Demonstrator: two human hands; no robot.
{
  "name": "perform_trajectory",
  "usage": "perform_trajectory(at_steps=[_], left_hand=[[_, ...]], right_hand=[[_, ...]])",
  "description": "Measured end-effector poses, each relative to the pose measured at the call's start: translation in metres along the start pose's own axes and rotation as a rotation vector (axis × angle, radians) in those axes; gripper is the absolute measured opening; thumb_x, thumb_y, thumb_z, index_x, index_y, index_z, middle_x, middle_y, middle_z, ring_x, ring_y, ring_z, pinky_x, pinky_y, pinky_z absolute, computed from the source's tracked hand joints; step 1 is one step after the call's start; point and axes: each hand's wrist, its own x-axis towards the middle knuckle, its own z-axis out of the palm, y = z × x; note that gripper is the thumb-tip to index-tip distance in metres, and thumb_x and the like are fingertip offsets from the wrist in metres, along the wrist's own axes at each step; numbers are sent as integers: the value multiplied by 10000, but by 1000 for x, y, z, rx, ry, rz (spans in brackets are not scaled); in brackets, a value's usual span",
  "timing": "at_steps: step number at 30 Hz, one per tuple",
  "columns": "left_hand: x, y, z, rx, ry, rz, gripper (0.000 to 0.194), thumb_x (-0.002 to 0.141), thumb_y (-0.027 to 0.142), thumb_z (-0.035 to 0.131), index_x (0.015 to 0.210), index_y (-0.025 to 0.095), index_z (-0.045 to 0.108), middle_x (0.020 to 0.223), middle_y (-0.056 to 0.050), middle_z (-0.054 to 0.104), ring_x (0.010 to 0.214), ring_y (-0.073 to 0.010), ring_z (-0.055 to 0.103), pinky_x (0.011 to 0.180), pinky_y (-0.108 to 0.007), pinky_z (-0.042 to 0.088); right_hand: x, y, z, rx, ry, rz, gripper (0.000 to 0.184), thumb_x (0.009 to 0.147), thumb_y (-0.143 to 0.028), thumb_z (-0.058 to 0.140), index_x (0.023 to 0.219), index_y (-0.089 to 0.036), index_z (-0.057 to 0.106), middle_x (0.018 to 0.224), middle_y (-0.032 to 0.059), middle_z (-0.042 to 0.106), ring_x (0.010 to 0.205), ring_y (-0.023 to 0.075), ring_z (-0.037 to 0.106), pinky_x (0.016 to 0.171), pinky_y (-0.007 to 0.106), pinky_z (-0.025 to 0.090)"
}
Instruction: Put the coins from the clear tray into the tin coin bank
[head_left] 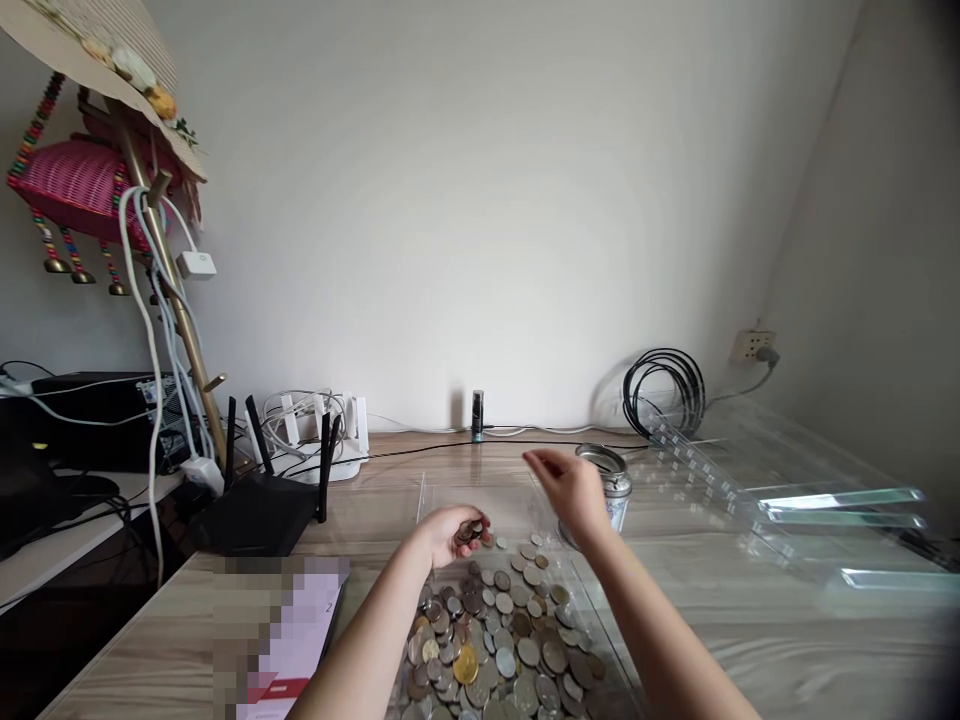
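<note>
My left hand (454,534) is cupped around several coins (469,531), above the far part of a transparent plastic tray (480,497). Many loose coins (504,605) in silver, brown and gold tones lie spread and heaped in that tray, with a larger gold coin (465,663) among them. My right hand (571,490) is raised to the right of the left one, its fingers pinched together and pointing left. Whether anything is between those fingertips is hidden. Just behind and beside the right hand stands a metal-rimmed jar (616,485) with its mouth uncovered, partly covered from view by the hand.
On the left are a black router (259,510), a white router (345,455) and a purple booklet (307,610). A small dark bottle (478,416) stands by the wall. Coiled black cable (664,392) and a transparent plastic rack (750,500) occupy the right.
</note>
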Motion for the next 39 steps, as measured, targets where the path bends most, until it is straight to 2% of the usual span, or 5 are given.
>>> perform_trajectory(at_steps=[4, 9, 21, 32, 39], left_hand=[[0, 0, 1, -41, 47, 18, 152, 659, 85, 398, 753, 91, 517, 582, -41, 541, 440, -52, 446, 379, -141, 236], [-4, 2, 3, -20, 35, 41, 199, 654, 32, 415, 816, 76, 521, 644, -63, 557, 470, -45, 460, 399, -140, 248], [1, 1, 1, 65, 117, 263, 85, 625, 117, 526, 694, 123, 476, 592, -20, 546, 446, -41, 462, 368, -138, 224], [-2, -2, 13, 198, 122, 392, 195, 628, 227, 549, 786, 136, 482, 585, -4, 542, 401, -34, 437, 338, -141, 188], [1, -3, 14, 173, 134, 369, 218, 636, 307, 561, 748, 138, 481, 538, 24, 502, 367, -21, 398, 325, -141, 151]], right_hand=[[16, 31, -39, -309, 168, 186, 368, 741, -469, 350, 797, -227, 622, 712, 31, 614, 606, 136, 496, 486, 225, 281], [23, 72, -55, -438, 23, 398, 338, 644, -504, 437, 696, -241, 643, 760, 46, 612, 632, 170, 507, 463, 239, 279], [13, 44, -37, -366, 287, 58, 302, 738, -365, 379, 846, -196, 606, 838, 62, 572, 766, 166, 489, 643, 256, 352], [-21, 8, 52, 219, -607, 16, 332, 690, -434, 449, 612, -145, 591, 537, 6, 566, 477, 78, 453, 430, 182, 286], [-26, 10, 58, 380, -606, 102, 207, 616, -327, 534, 661, -132, 587, 572, 13, 586, 498, 87, 481, 422, 174, 313]])
